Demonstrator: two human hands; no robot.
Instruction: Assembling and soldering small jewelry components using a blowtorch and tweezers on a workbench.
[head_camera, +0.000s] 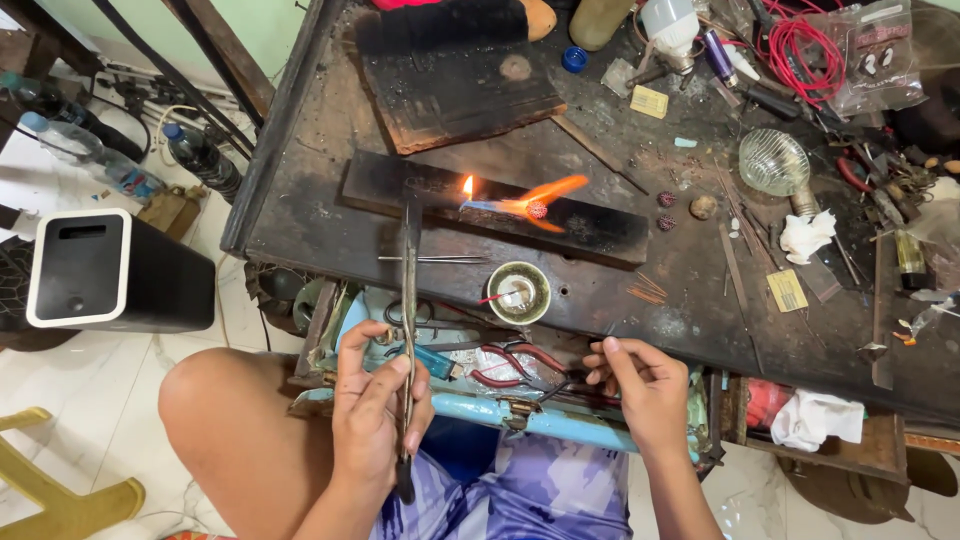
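pliers (512, 363) and small dish (518, 292) between hands

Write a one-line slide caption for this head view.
Left hand aims a long blowpipe whose flame plays on a small red bead on a charred block; right hand waits nearby.

orange flame (545, 192), red bead (537, 209), black charred block (600, 228), red-handled pliers (515, 365)

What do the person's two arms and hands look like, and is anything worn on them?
The left hand and right hand are bare: no gloves, and no rings, watch or bracelets are visible. Both forearms are uncovered, with no sleeves reaching them in the picture. No markings show on either hand.
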